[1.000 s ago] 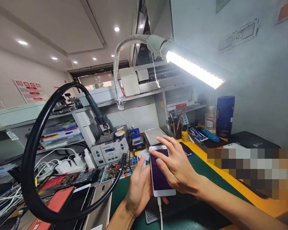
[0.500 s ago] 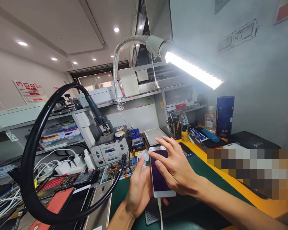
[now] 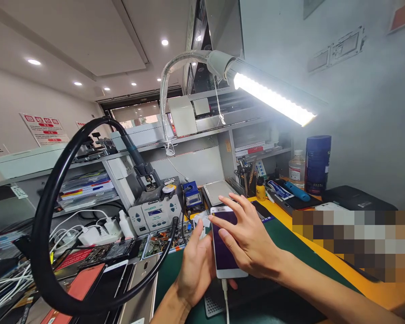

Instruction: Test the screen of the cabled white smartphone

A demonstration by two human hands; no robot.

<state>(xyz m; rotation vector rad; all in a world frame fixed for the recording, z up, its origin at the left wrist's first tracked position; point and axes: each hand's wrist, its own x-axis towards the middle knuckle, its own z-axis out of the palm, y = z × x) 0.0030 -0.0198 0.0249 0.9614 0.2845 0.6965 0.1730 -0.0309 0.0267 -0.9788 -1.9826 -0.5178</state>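
Note:
A white smartphone (image 3: 227, 252) with a dark screen is tilted up in front of me. A white charging cable (image 3: 226, 297) is plugged into its bottom end. My left hand (image 3: 196, 265) holds the phone from its left side and from behind, with the thumb standing up along the edge and a fingertip showing under the bottom. Over the screen hovers my right hand (image 3: 248, 236), its fingers spread apart; I cannot tell whether a fingertip touches the glass. Below the phone, a grey perforated plate (image 3: 213, 307) lies partly hidden on the green mat (image 3: 283, 288).
A black hose (image 3: 40, 234) loops at the left before a hot-air station (image 3: 155, 216). Several phones, including a red one (image 3: 77, 292), lie at lower left. A tray of small parts (image 3: 160, 243) stands behind my left hand. A bright lamp (image 3: 273, 99) hangs overhead.
Both hands and the phone keep nearly the same pose. The whole view has shifted very slightly.

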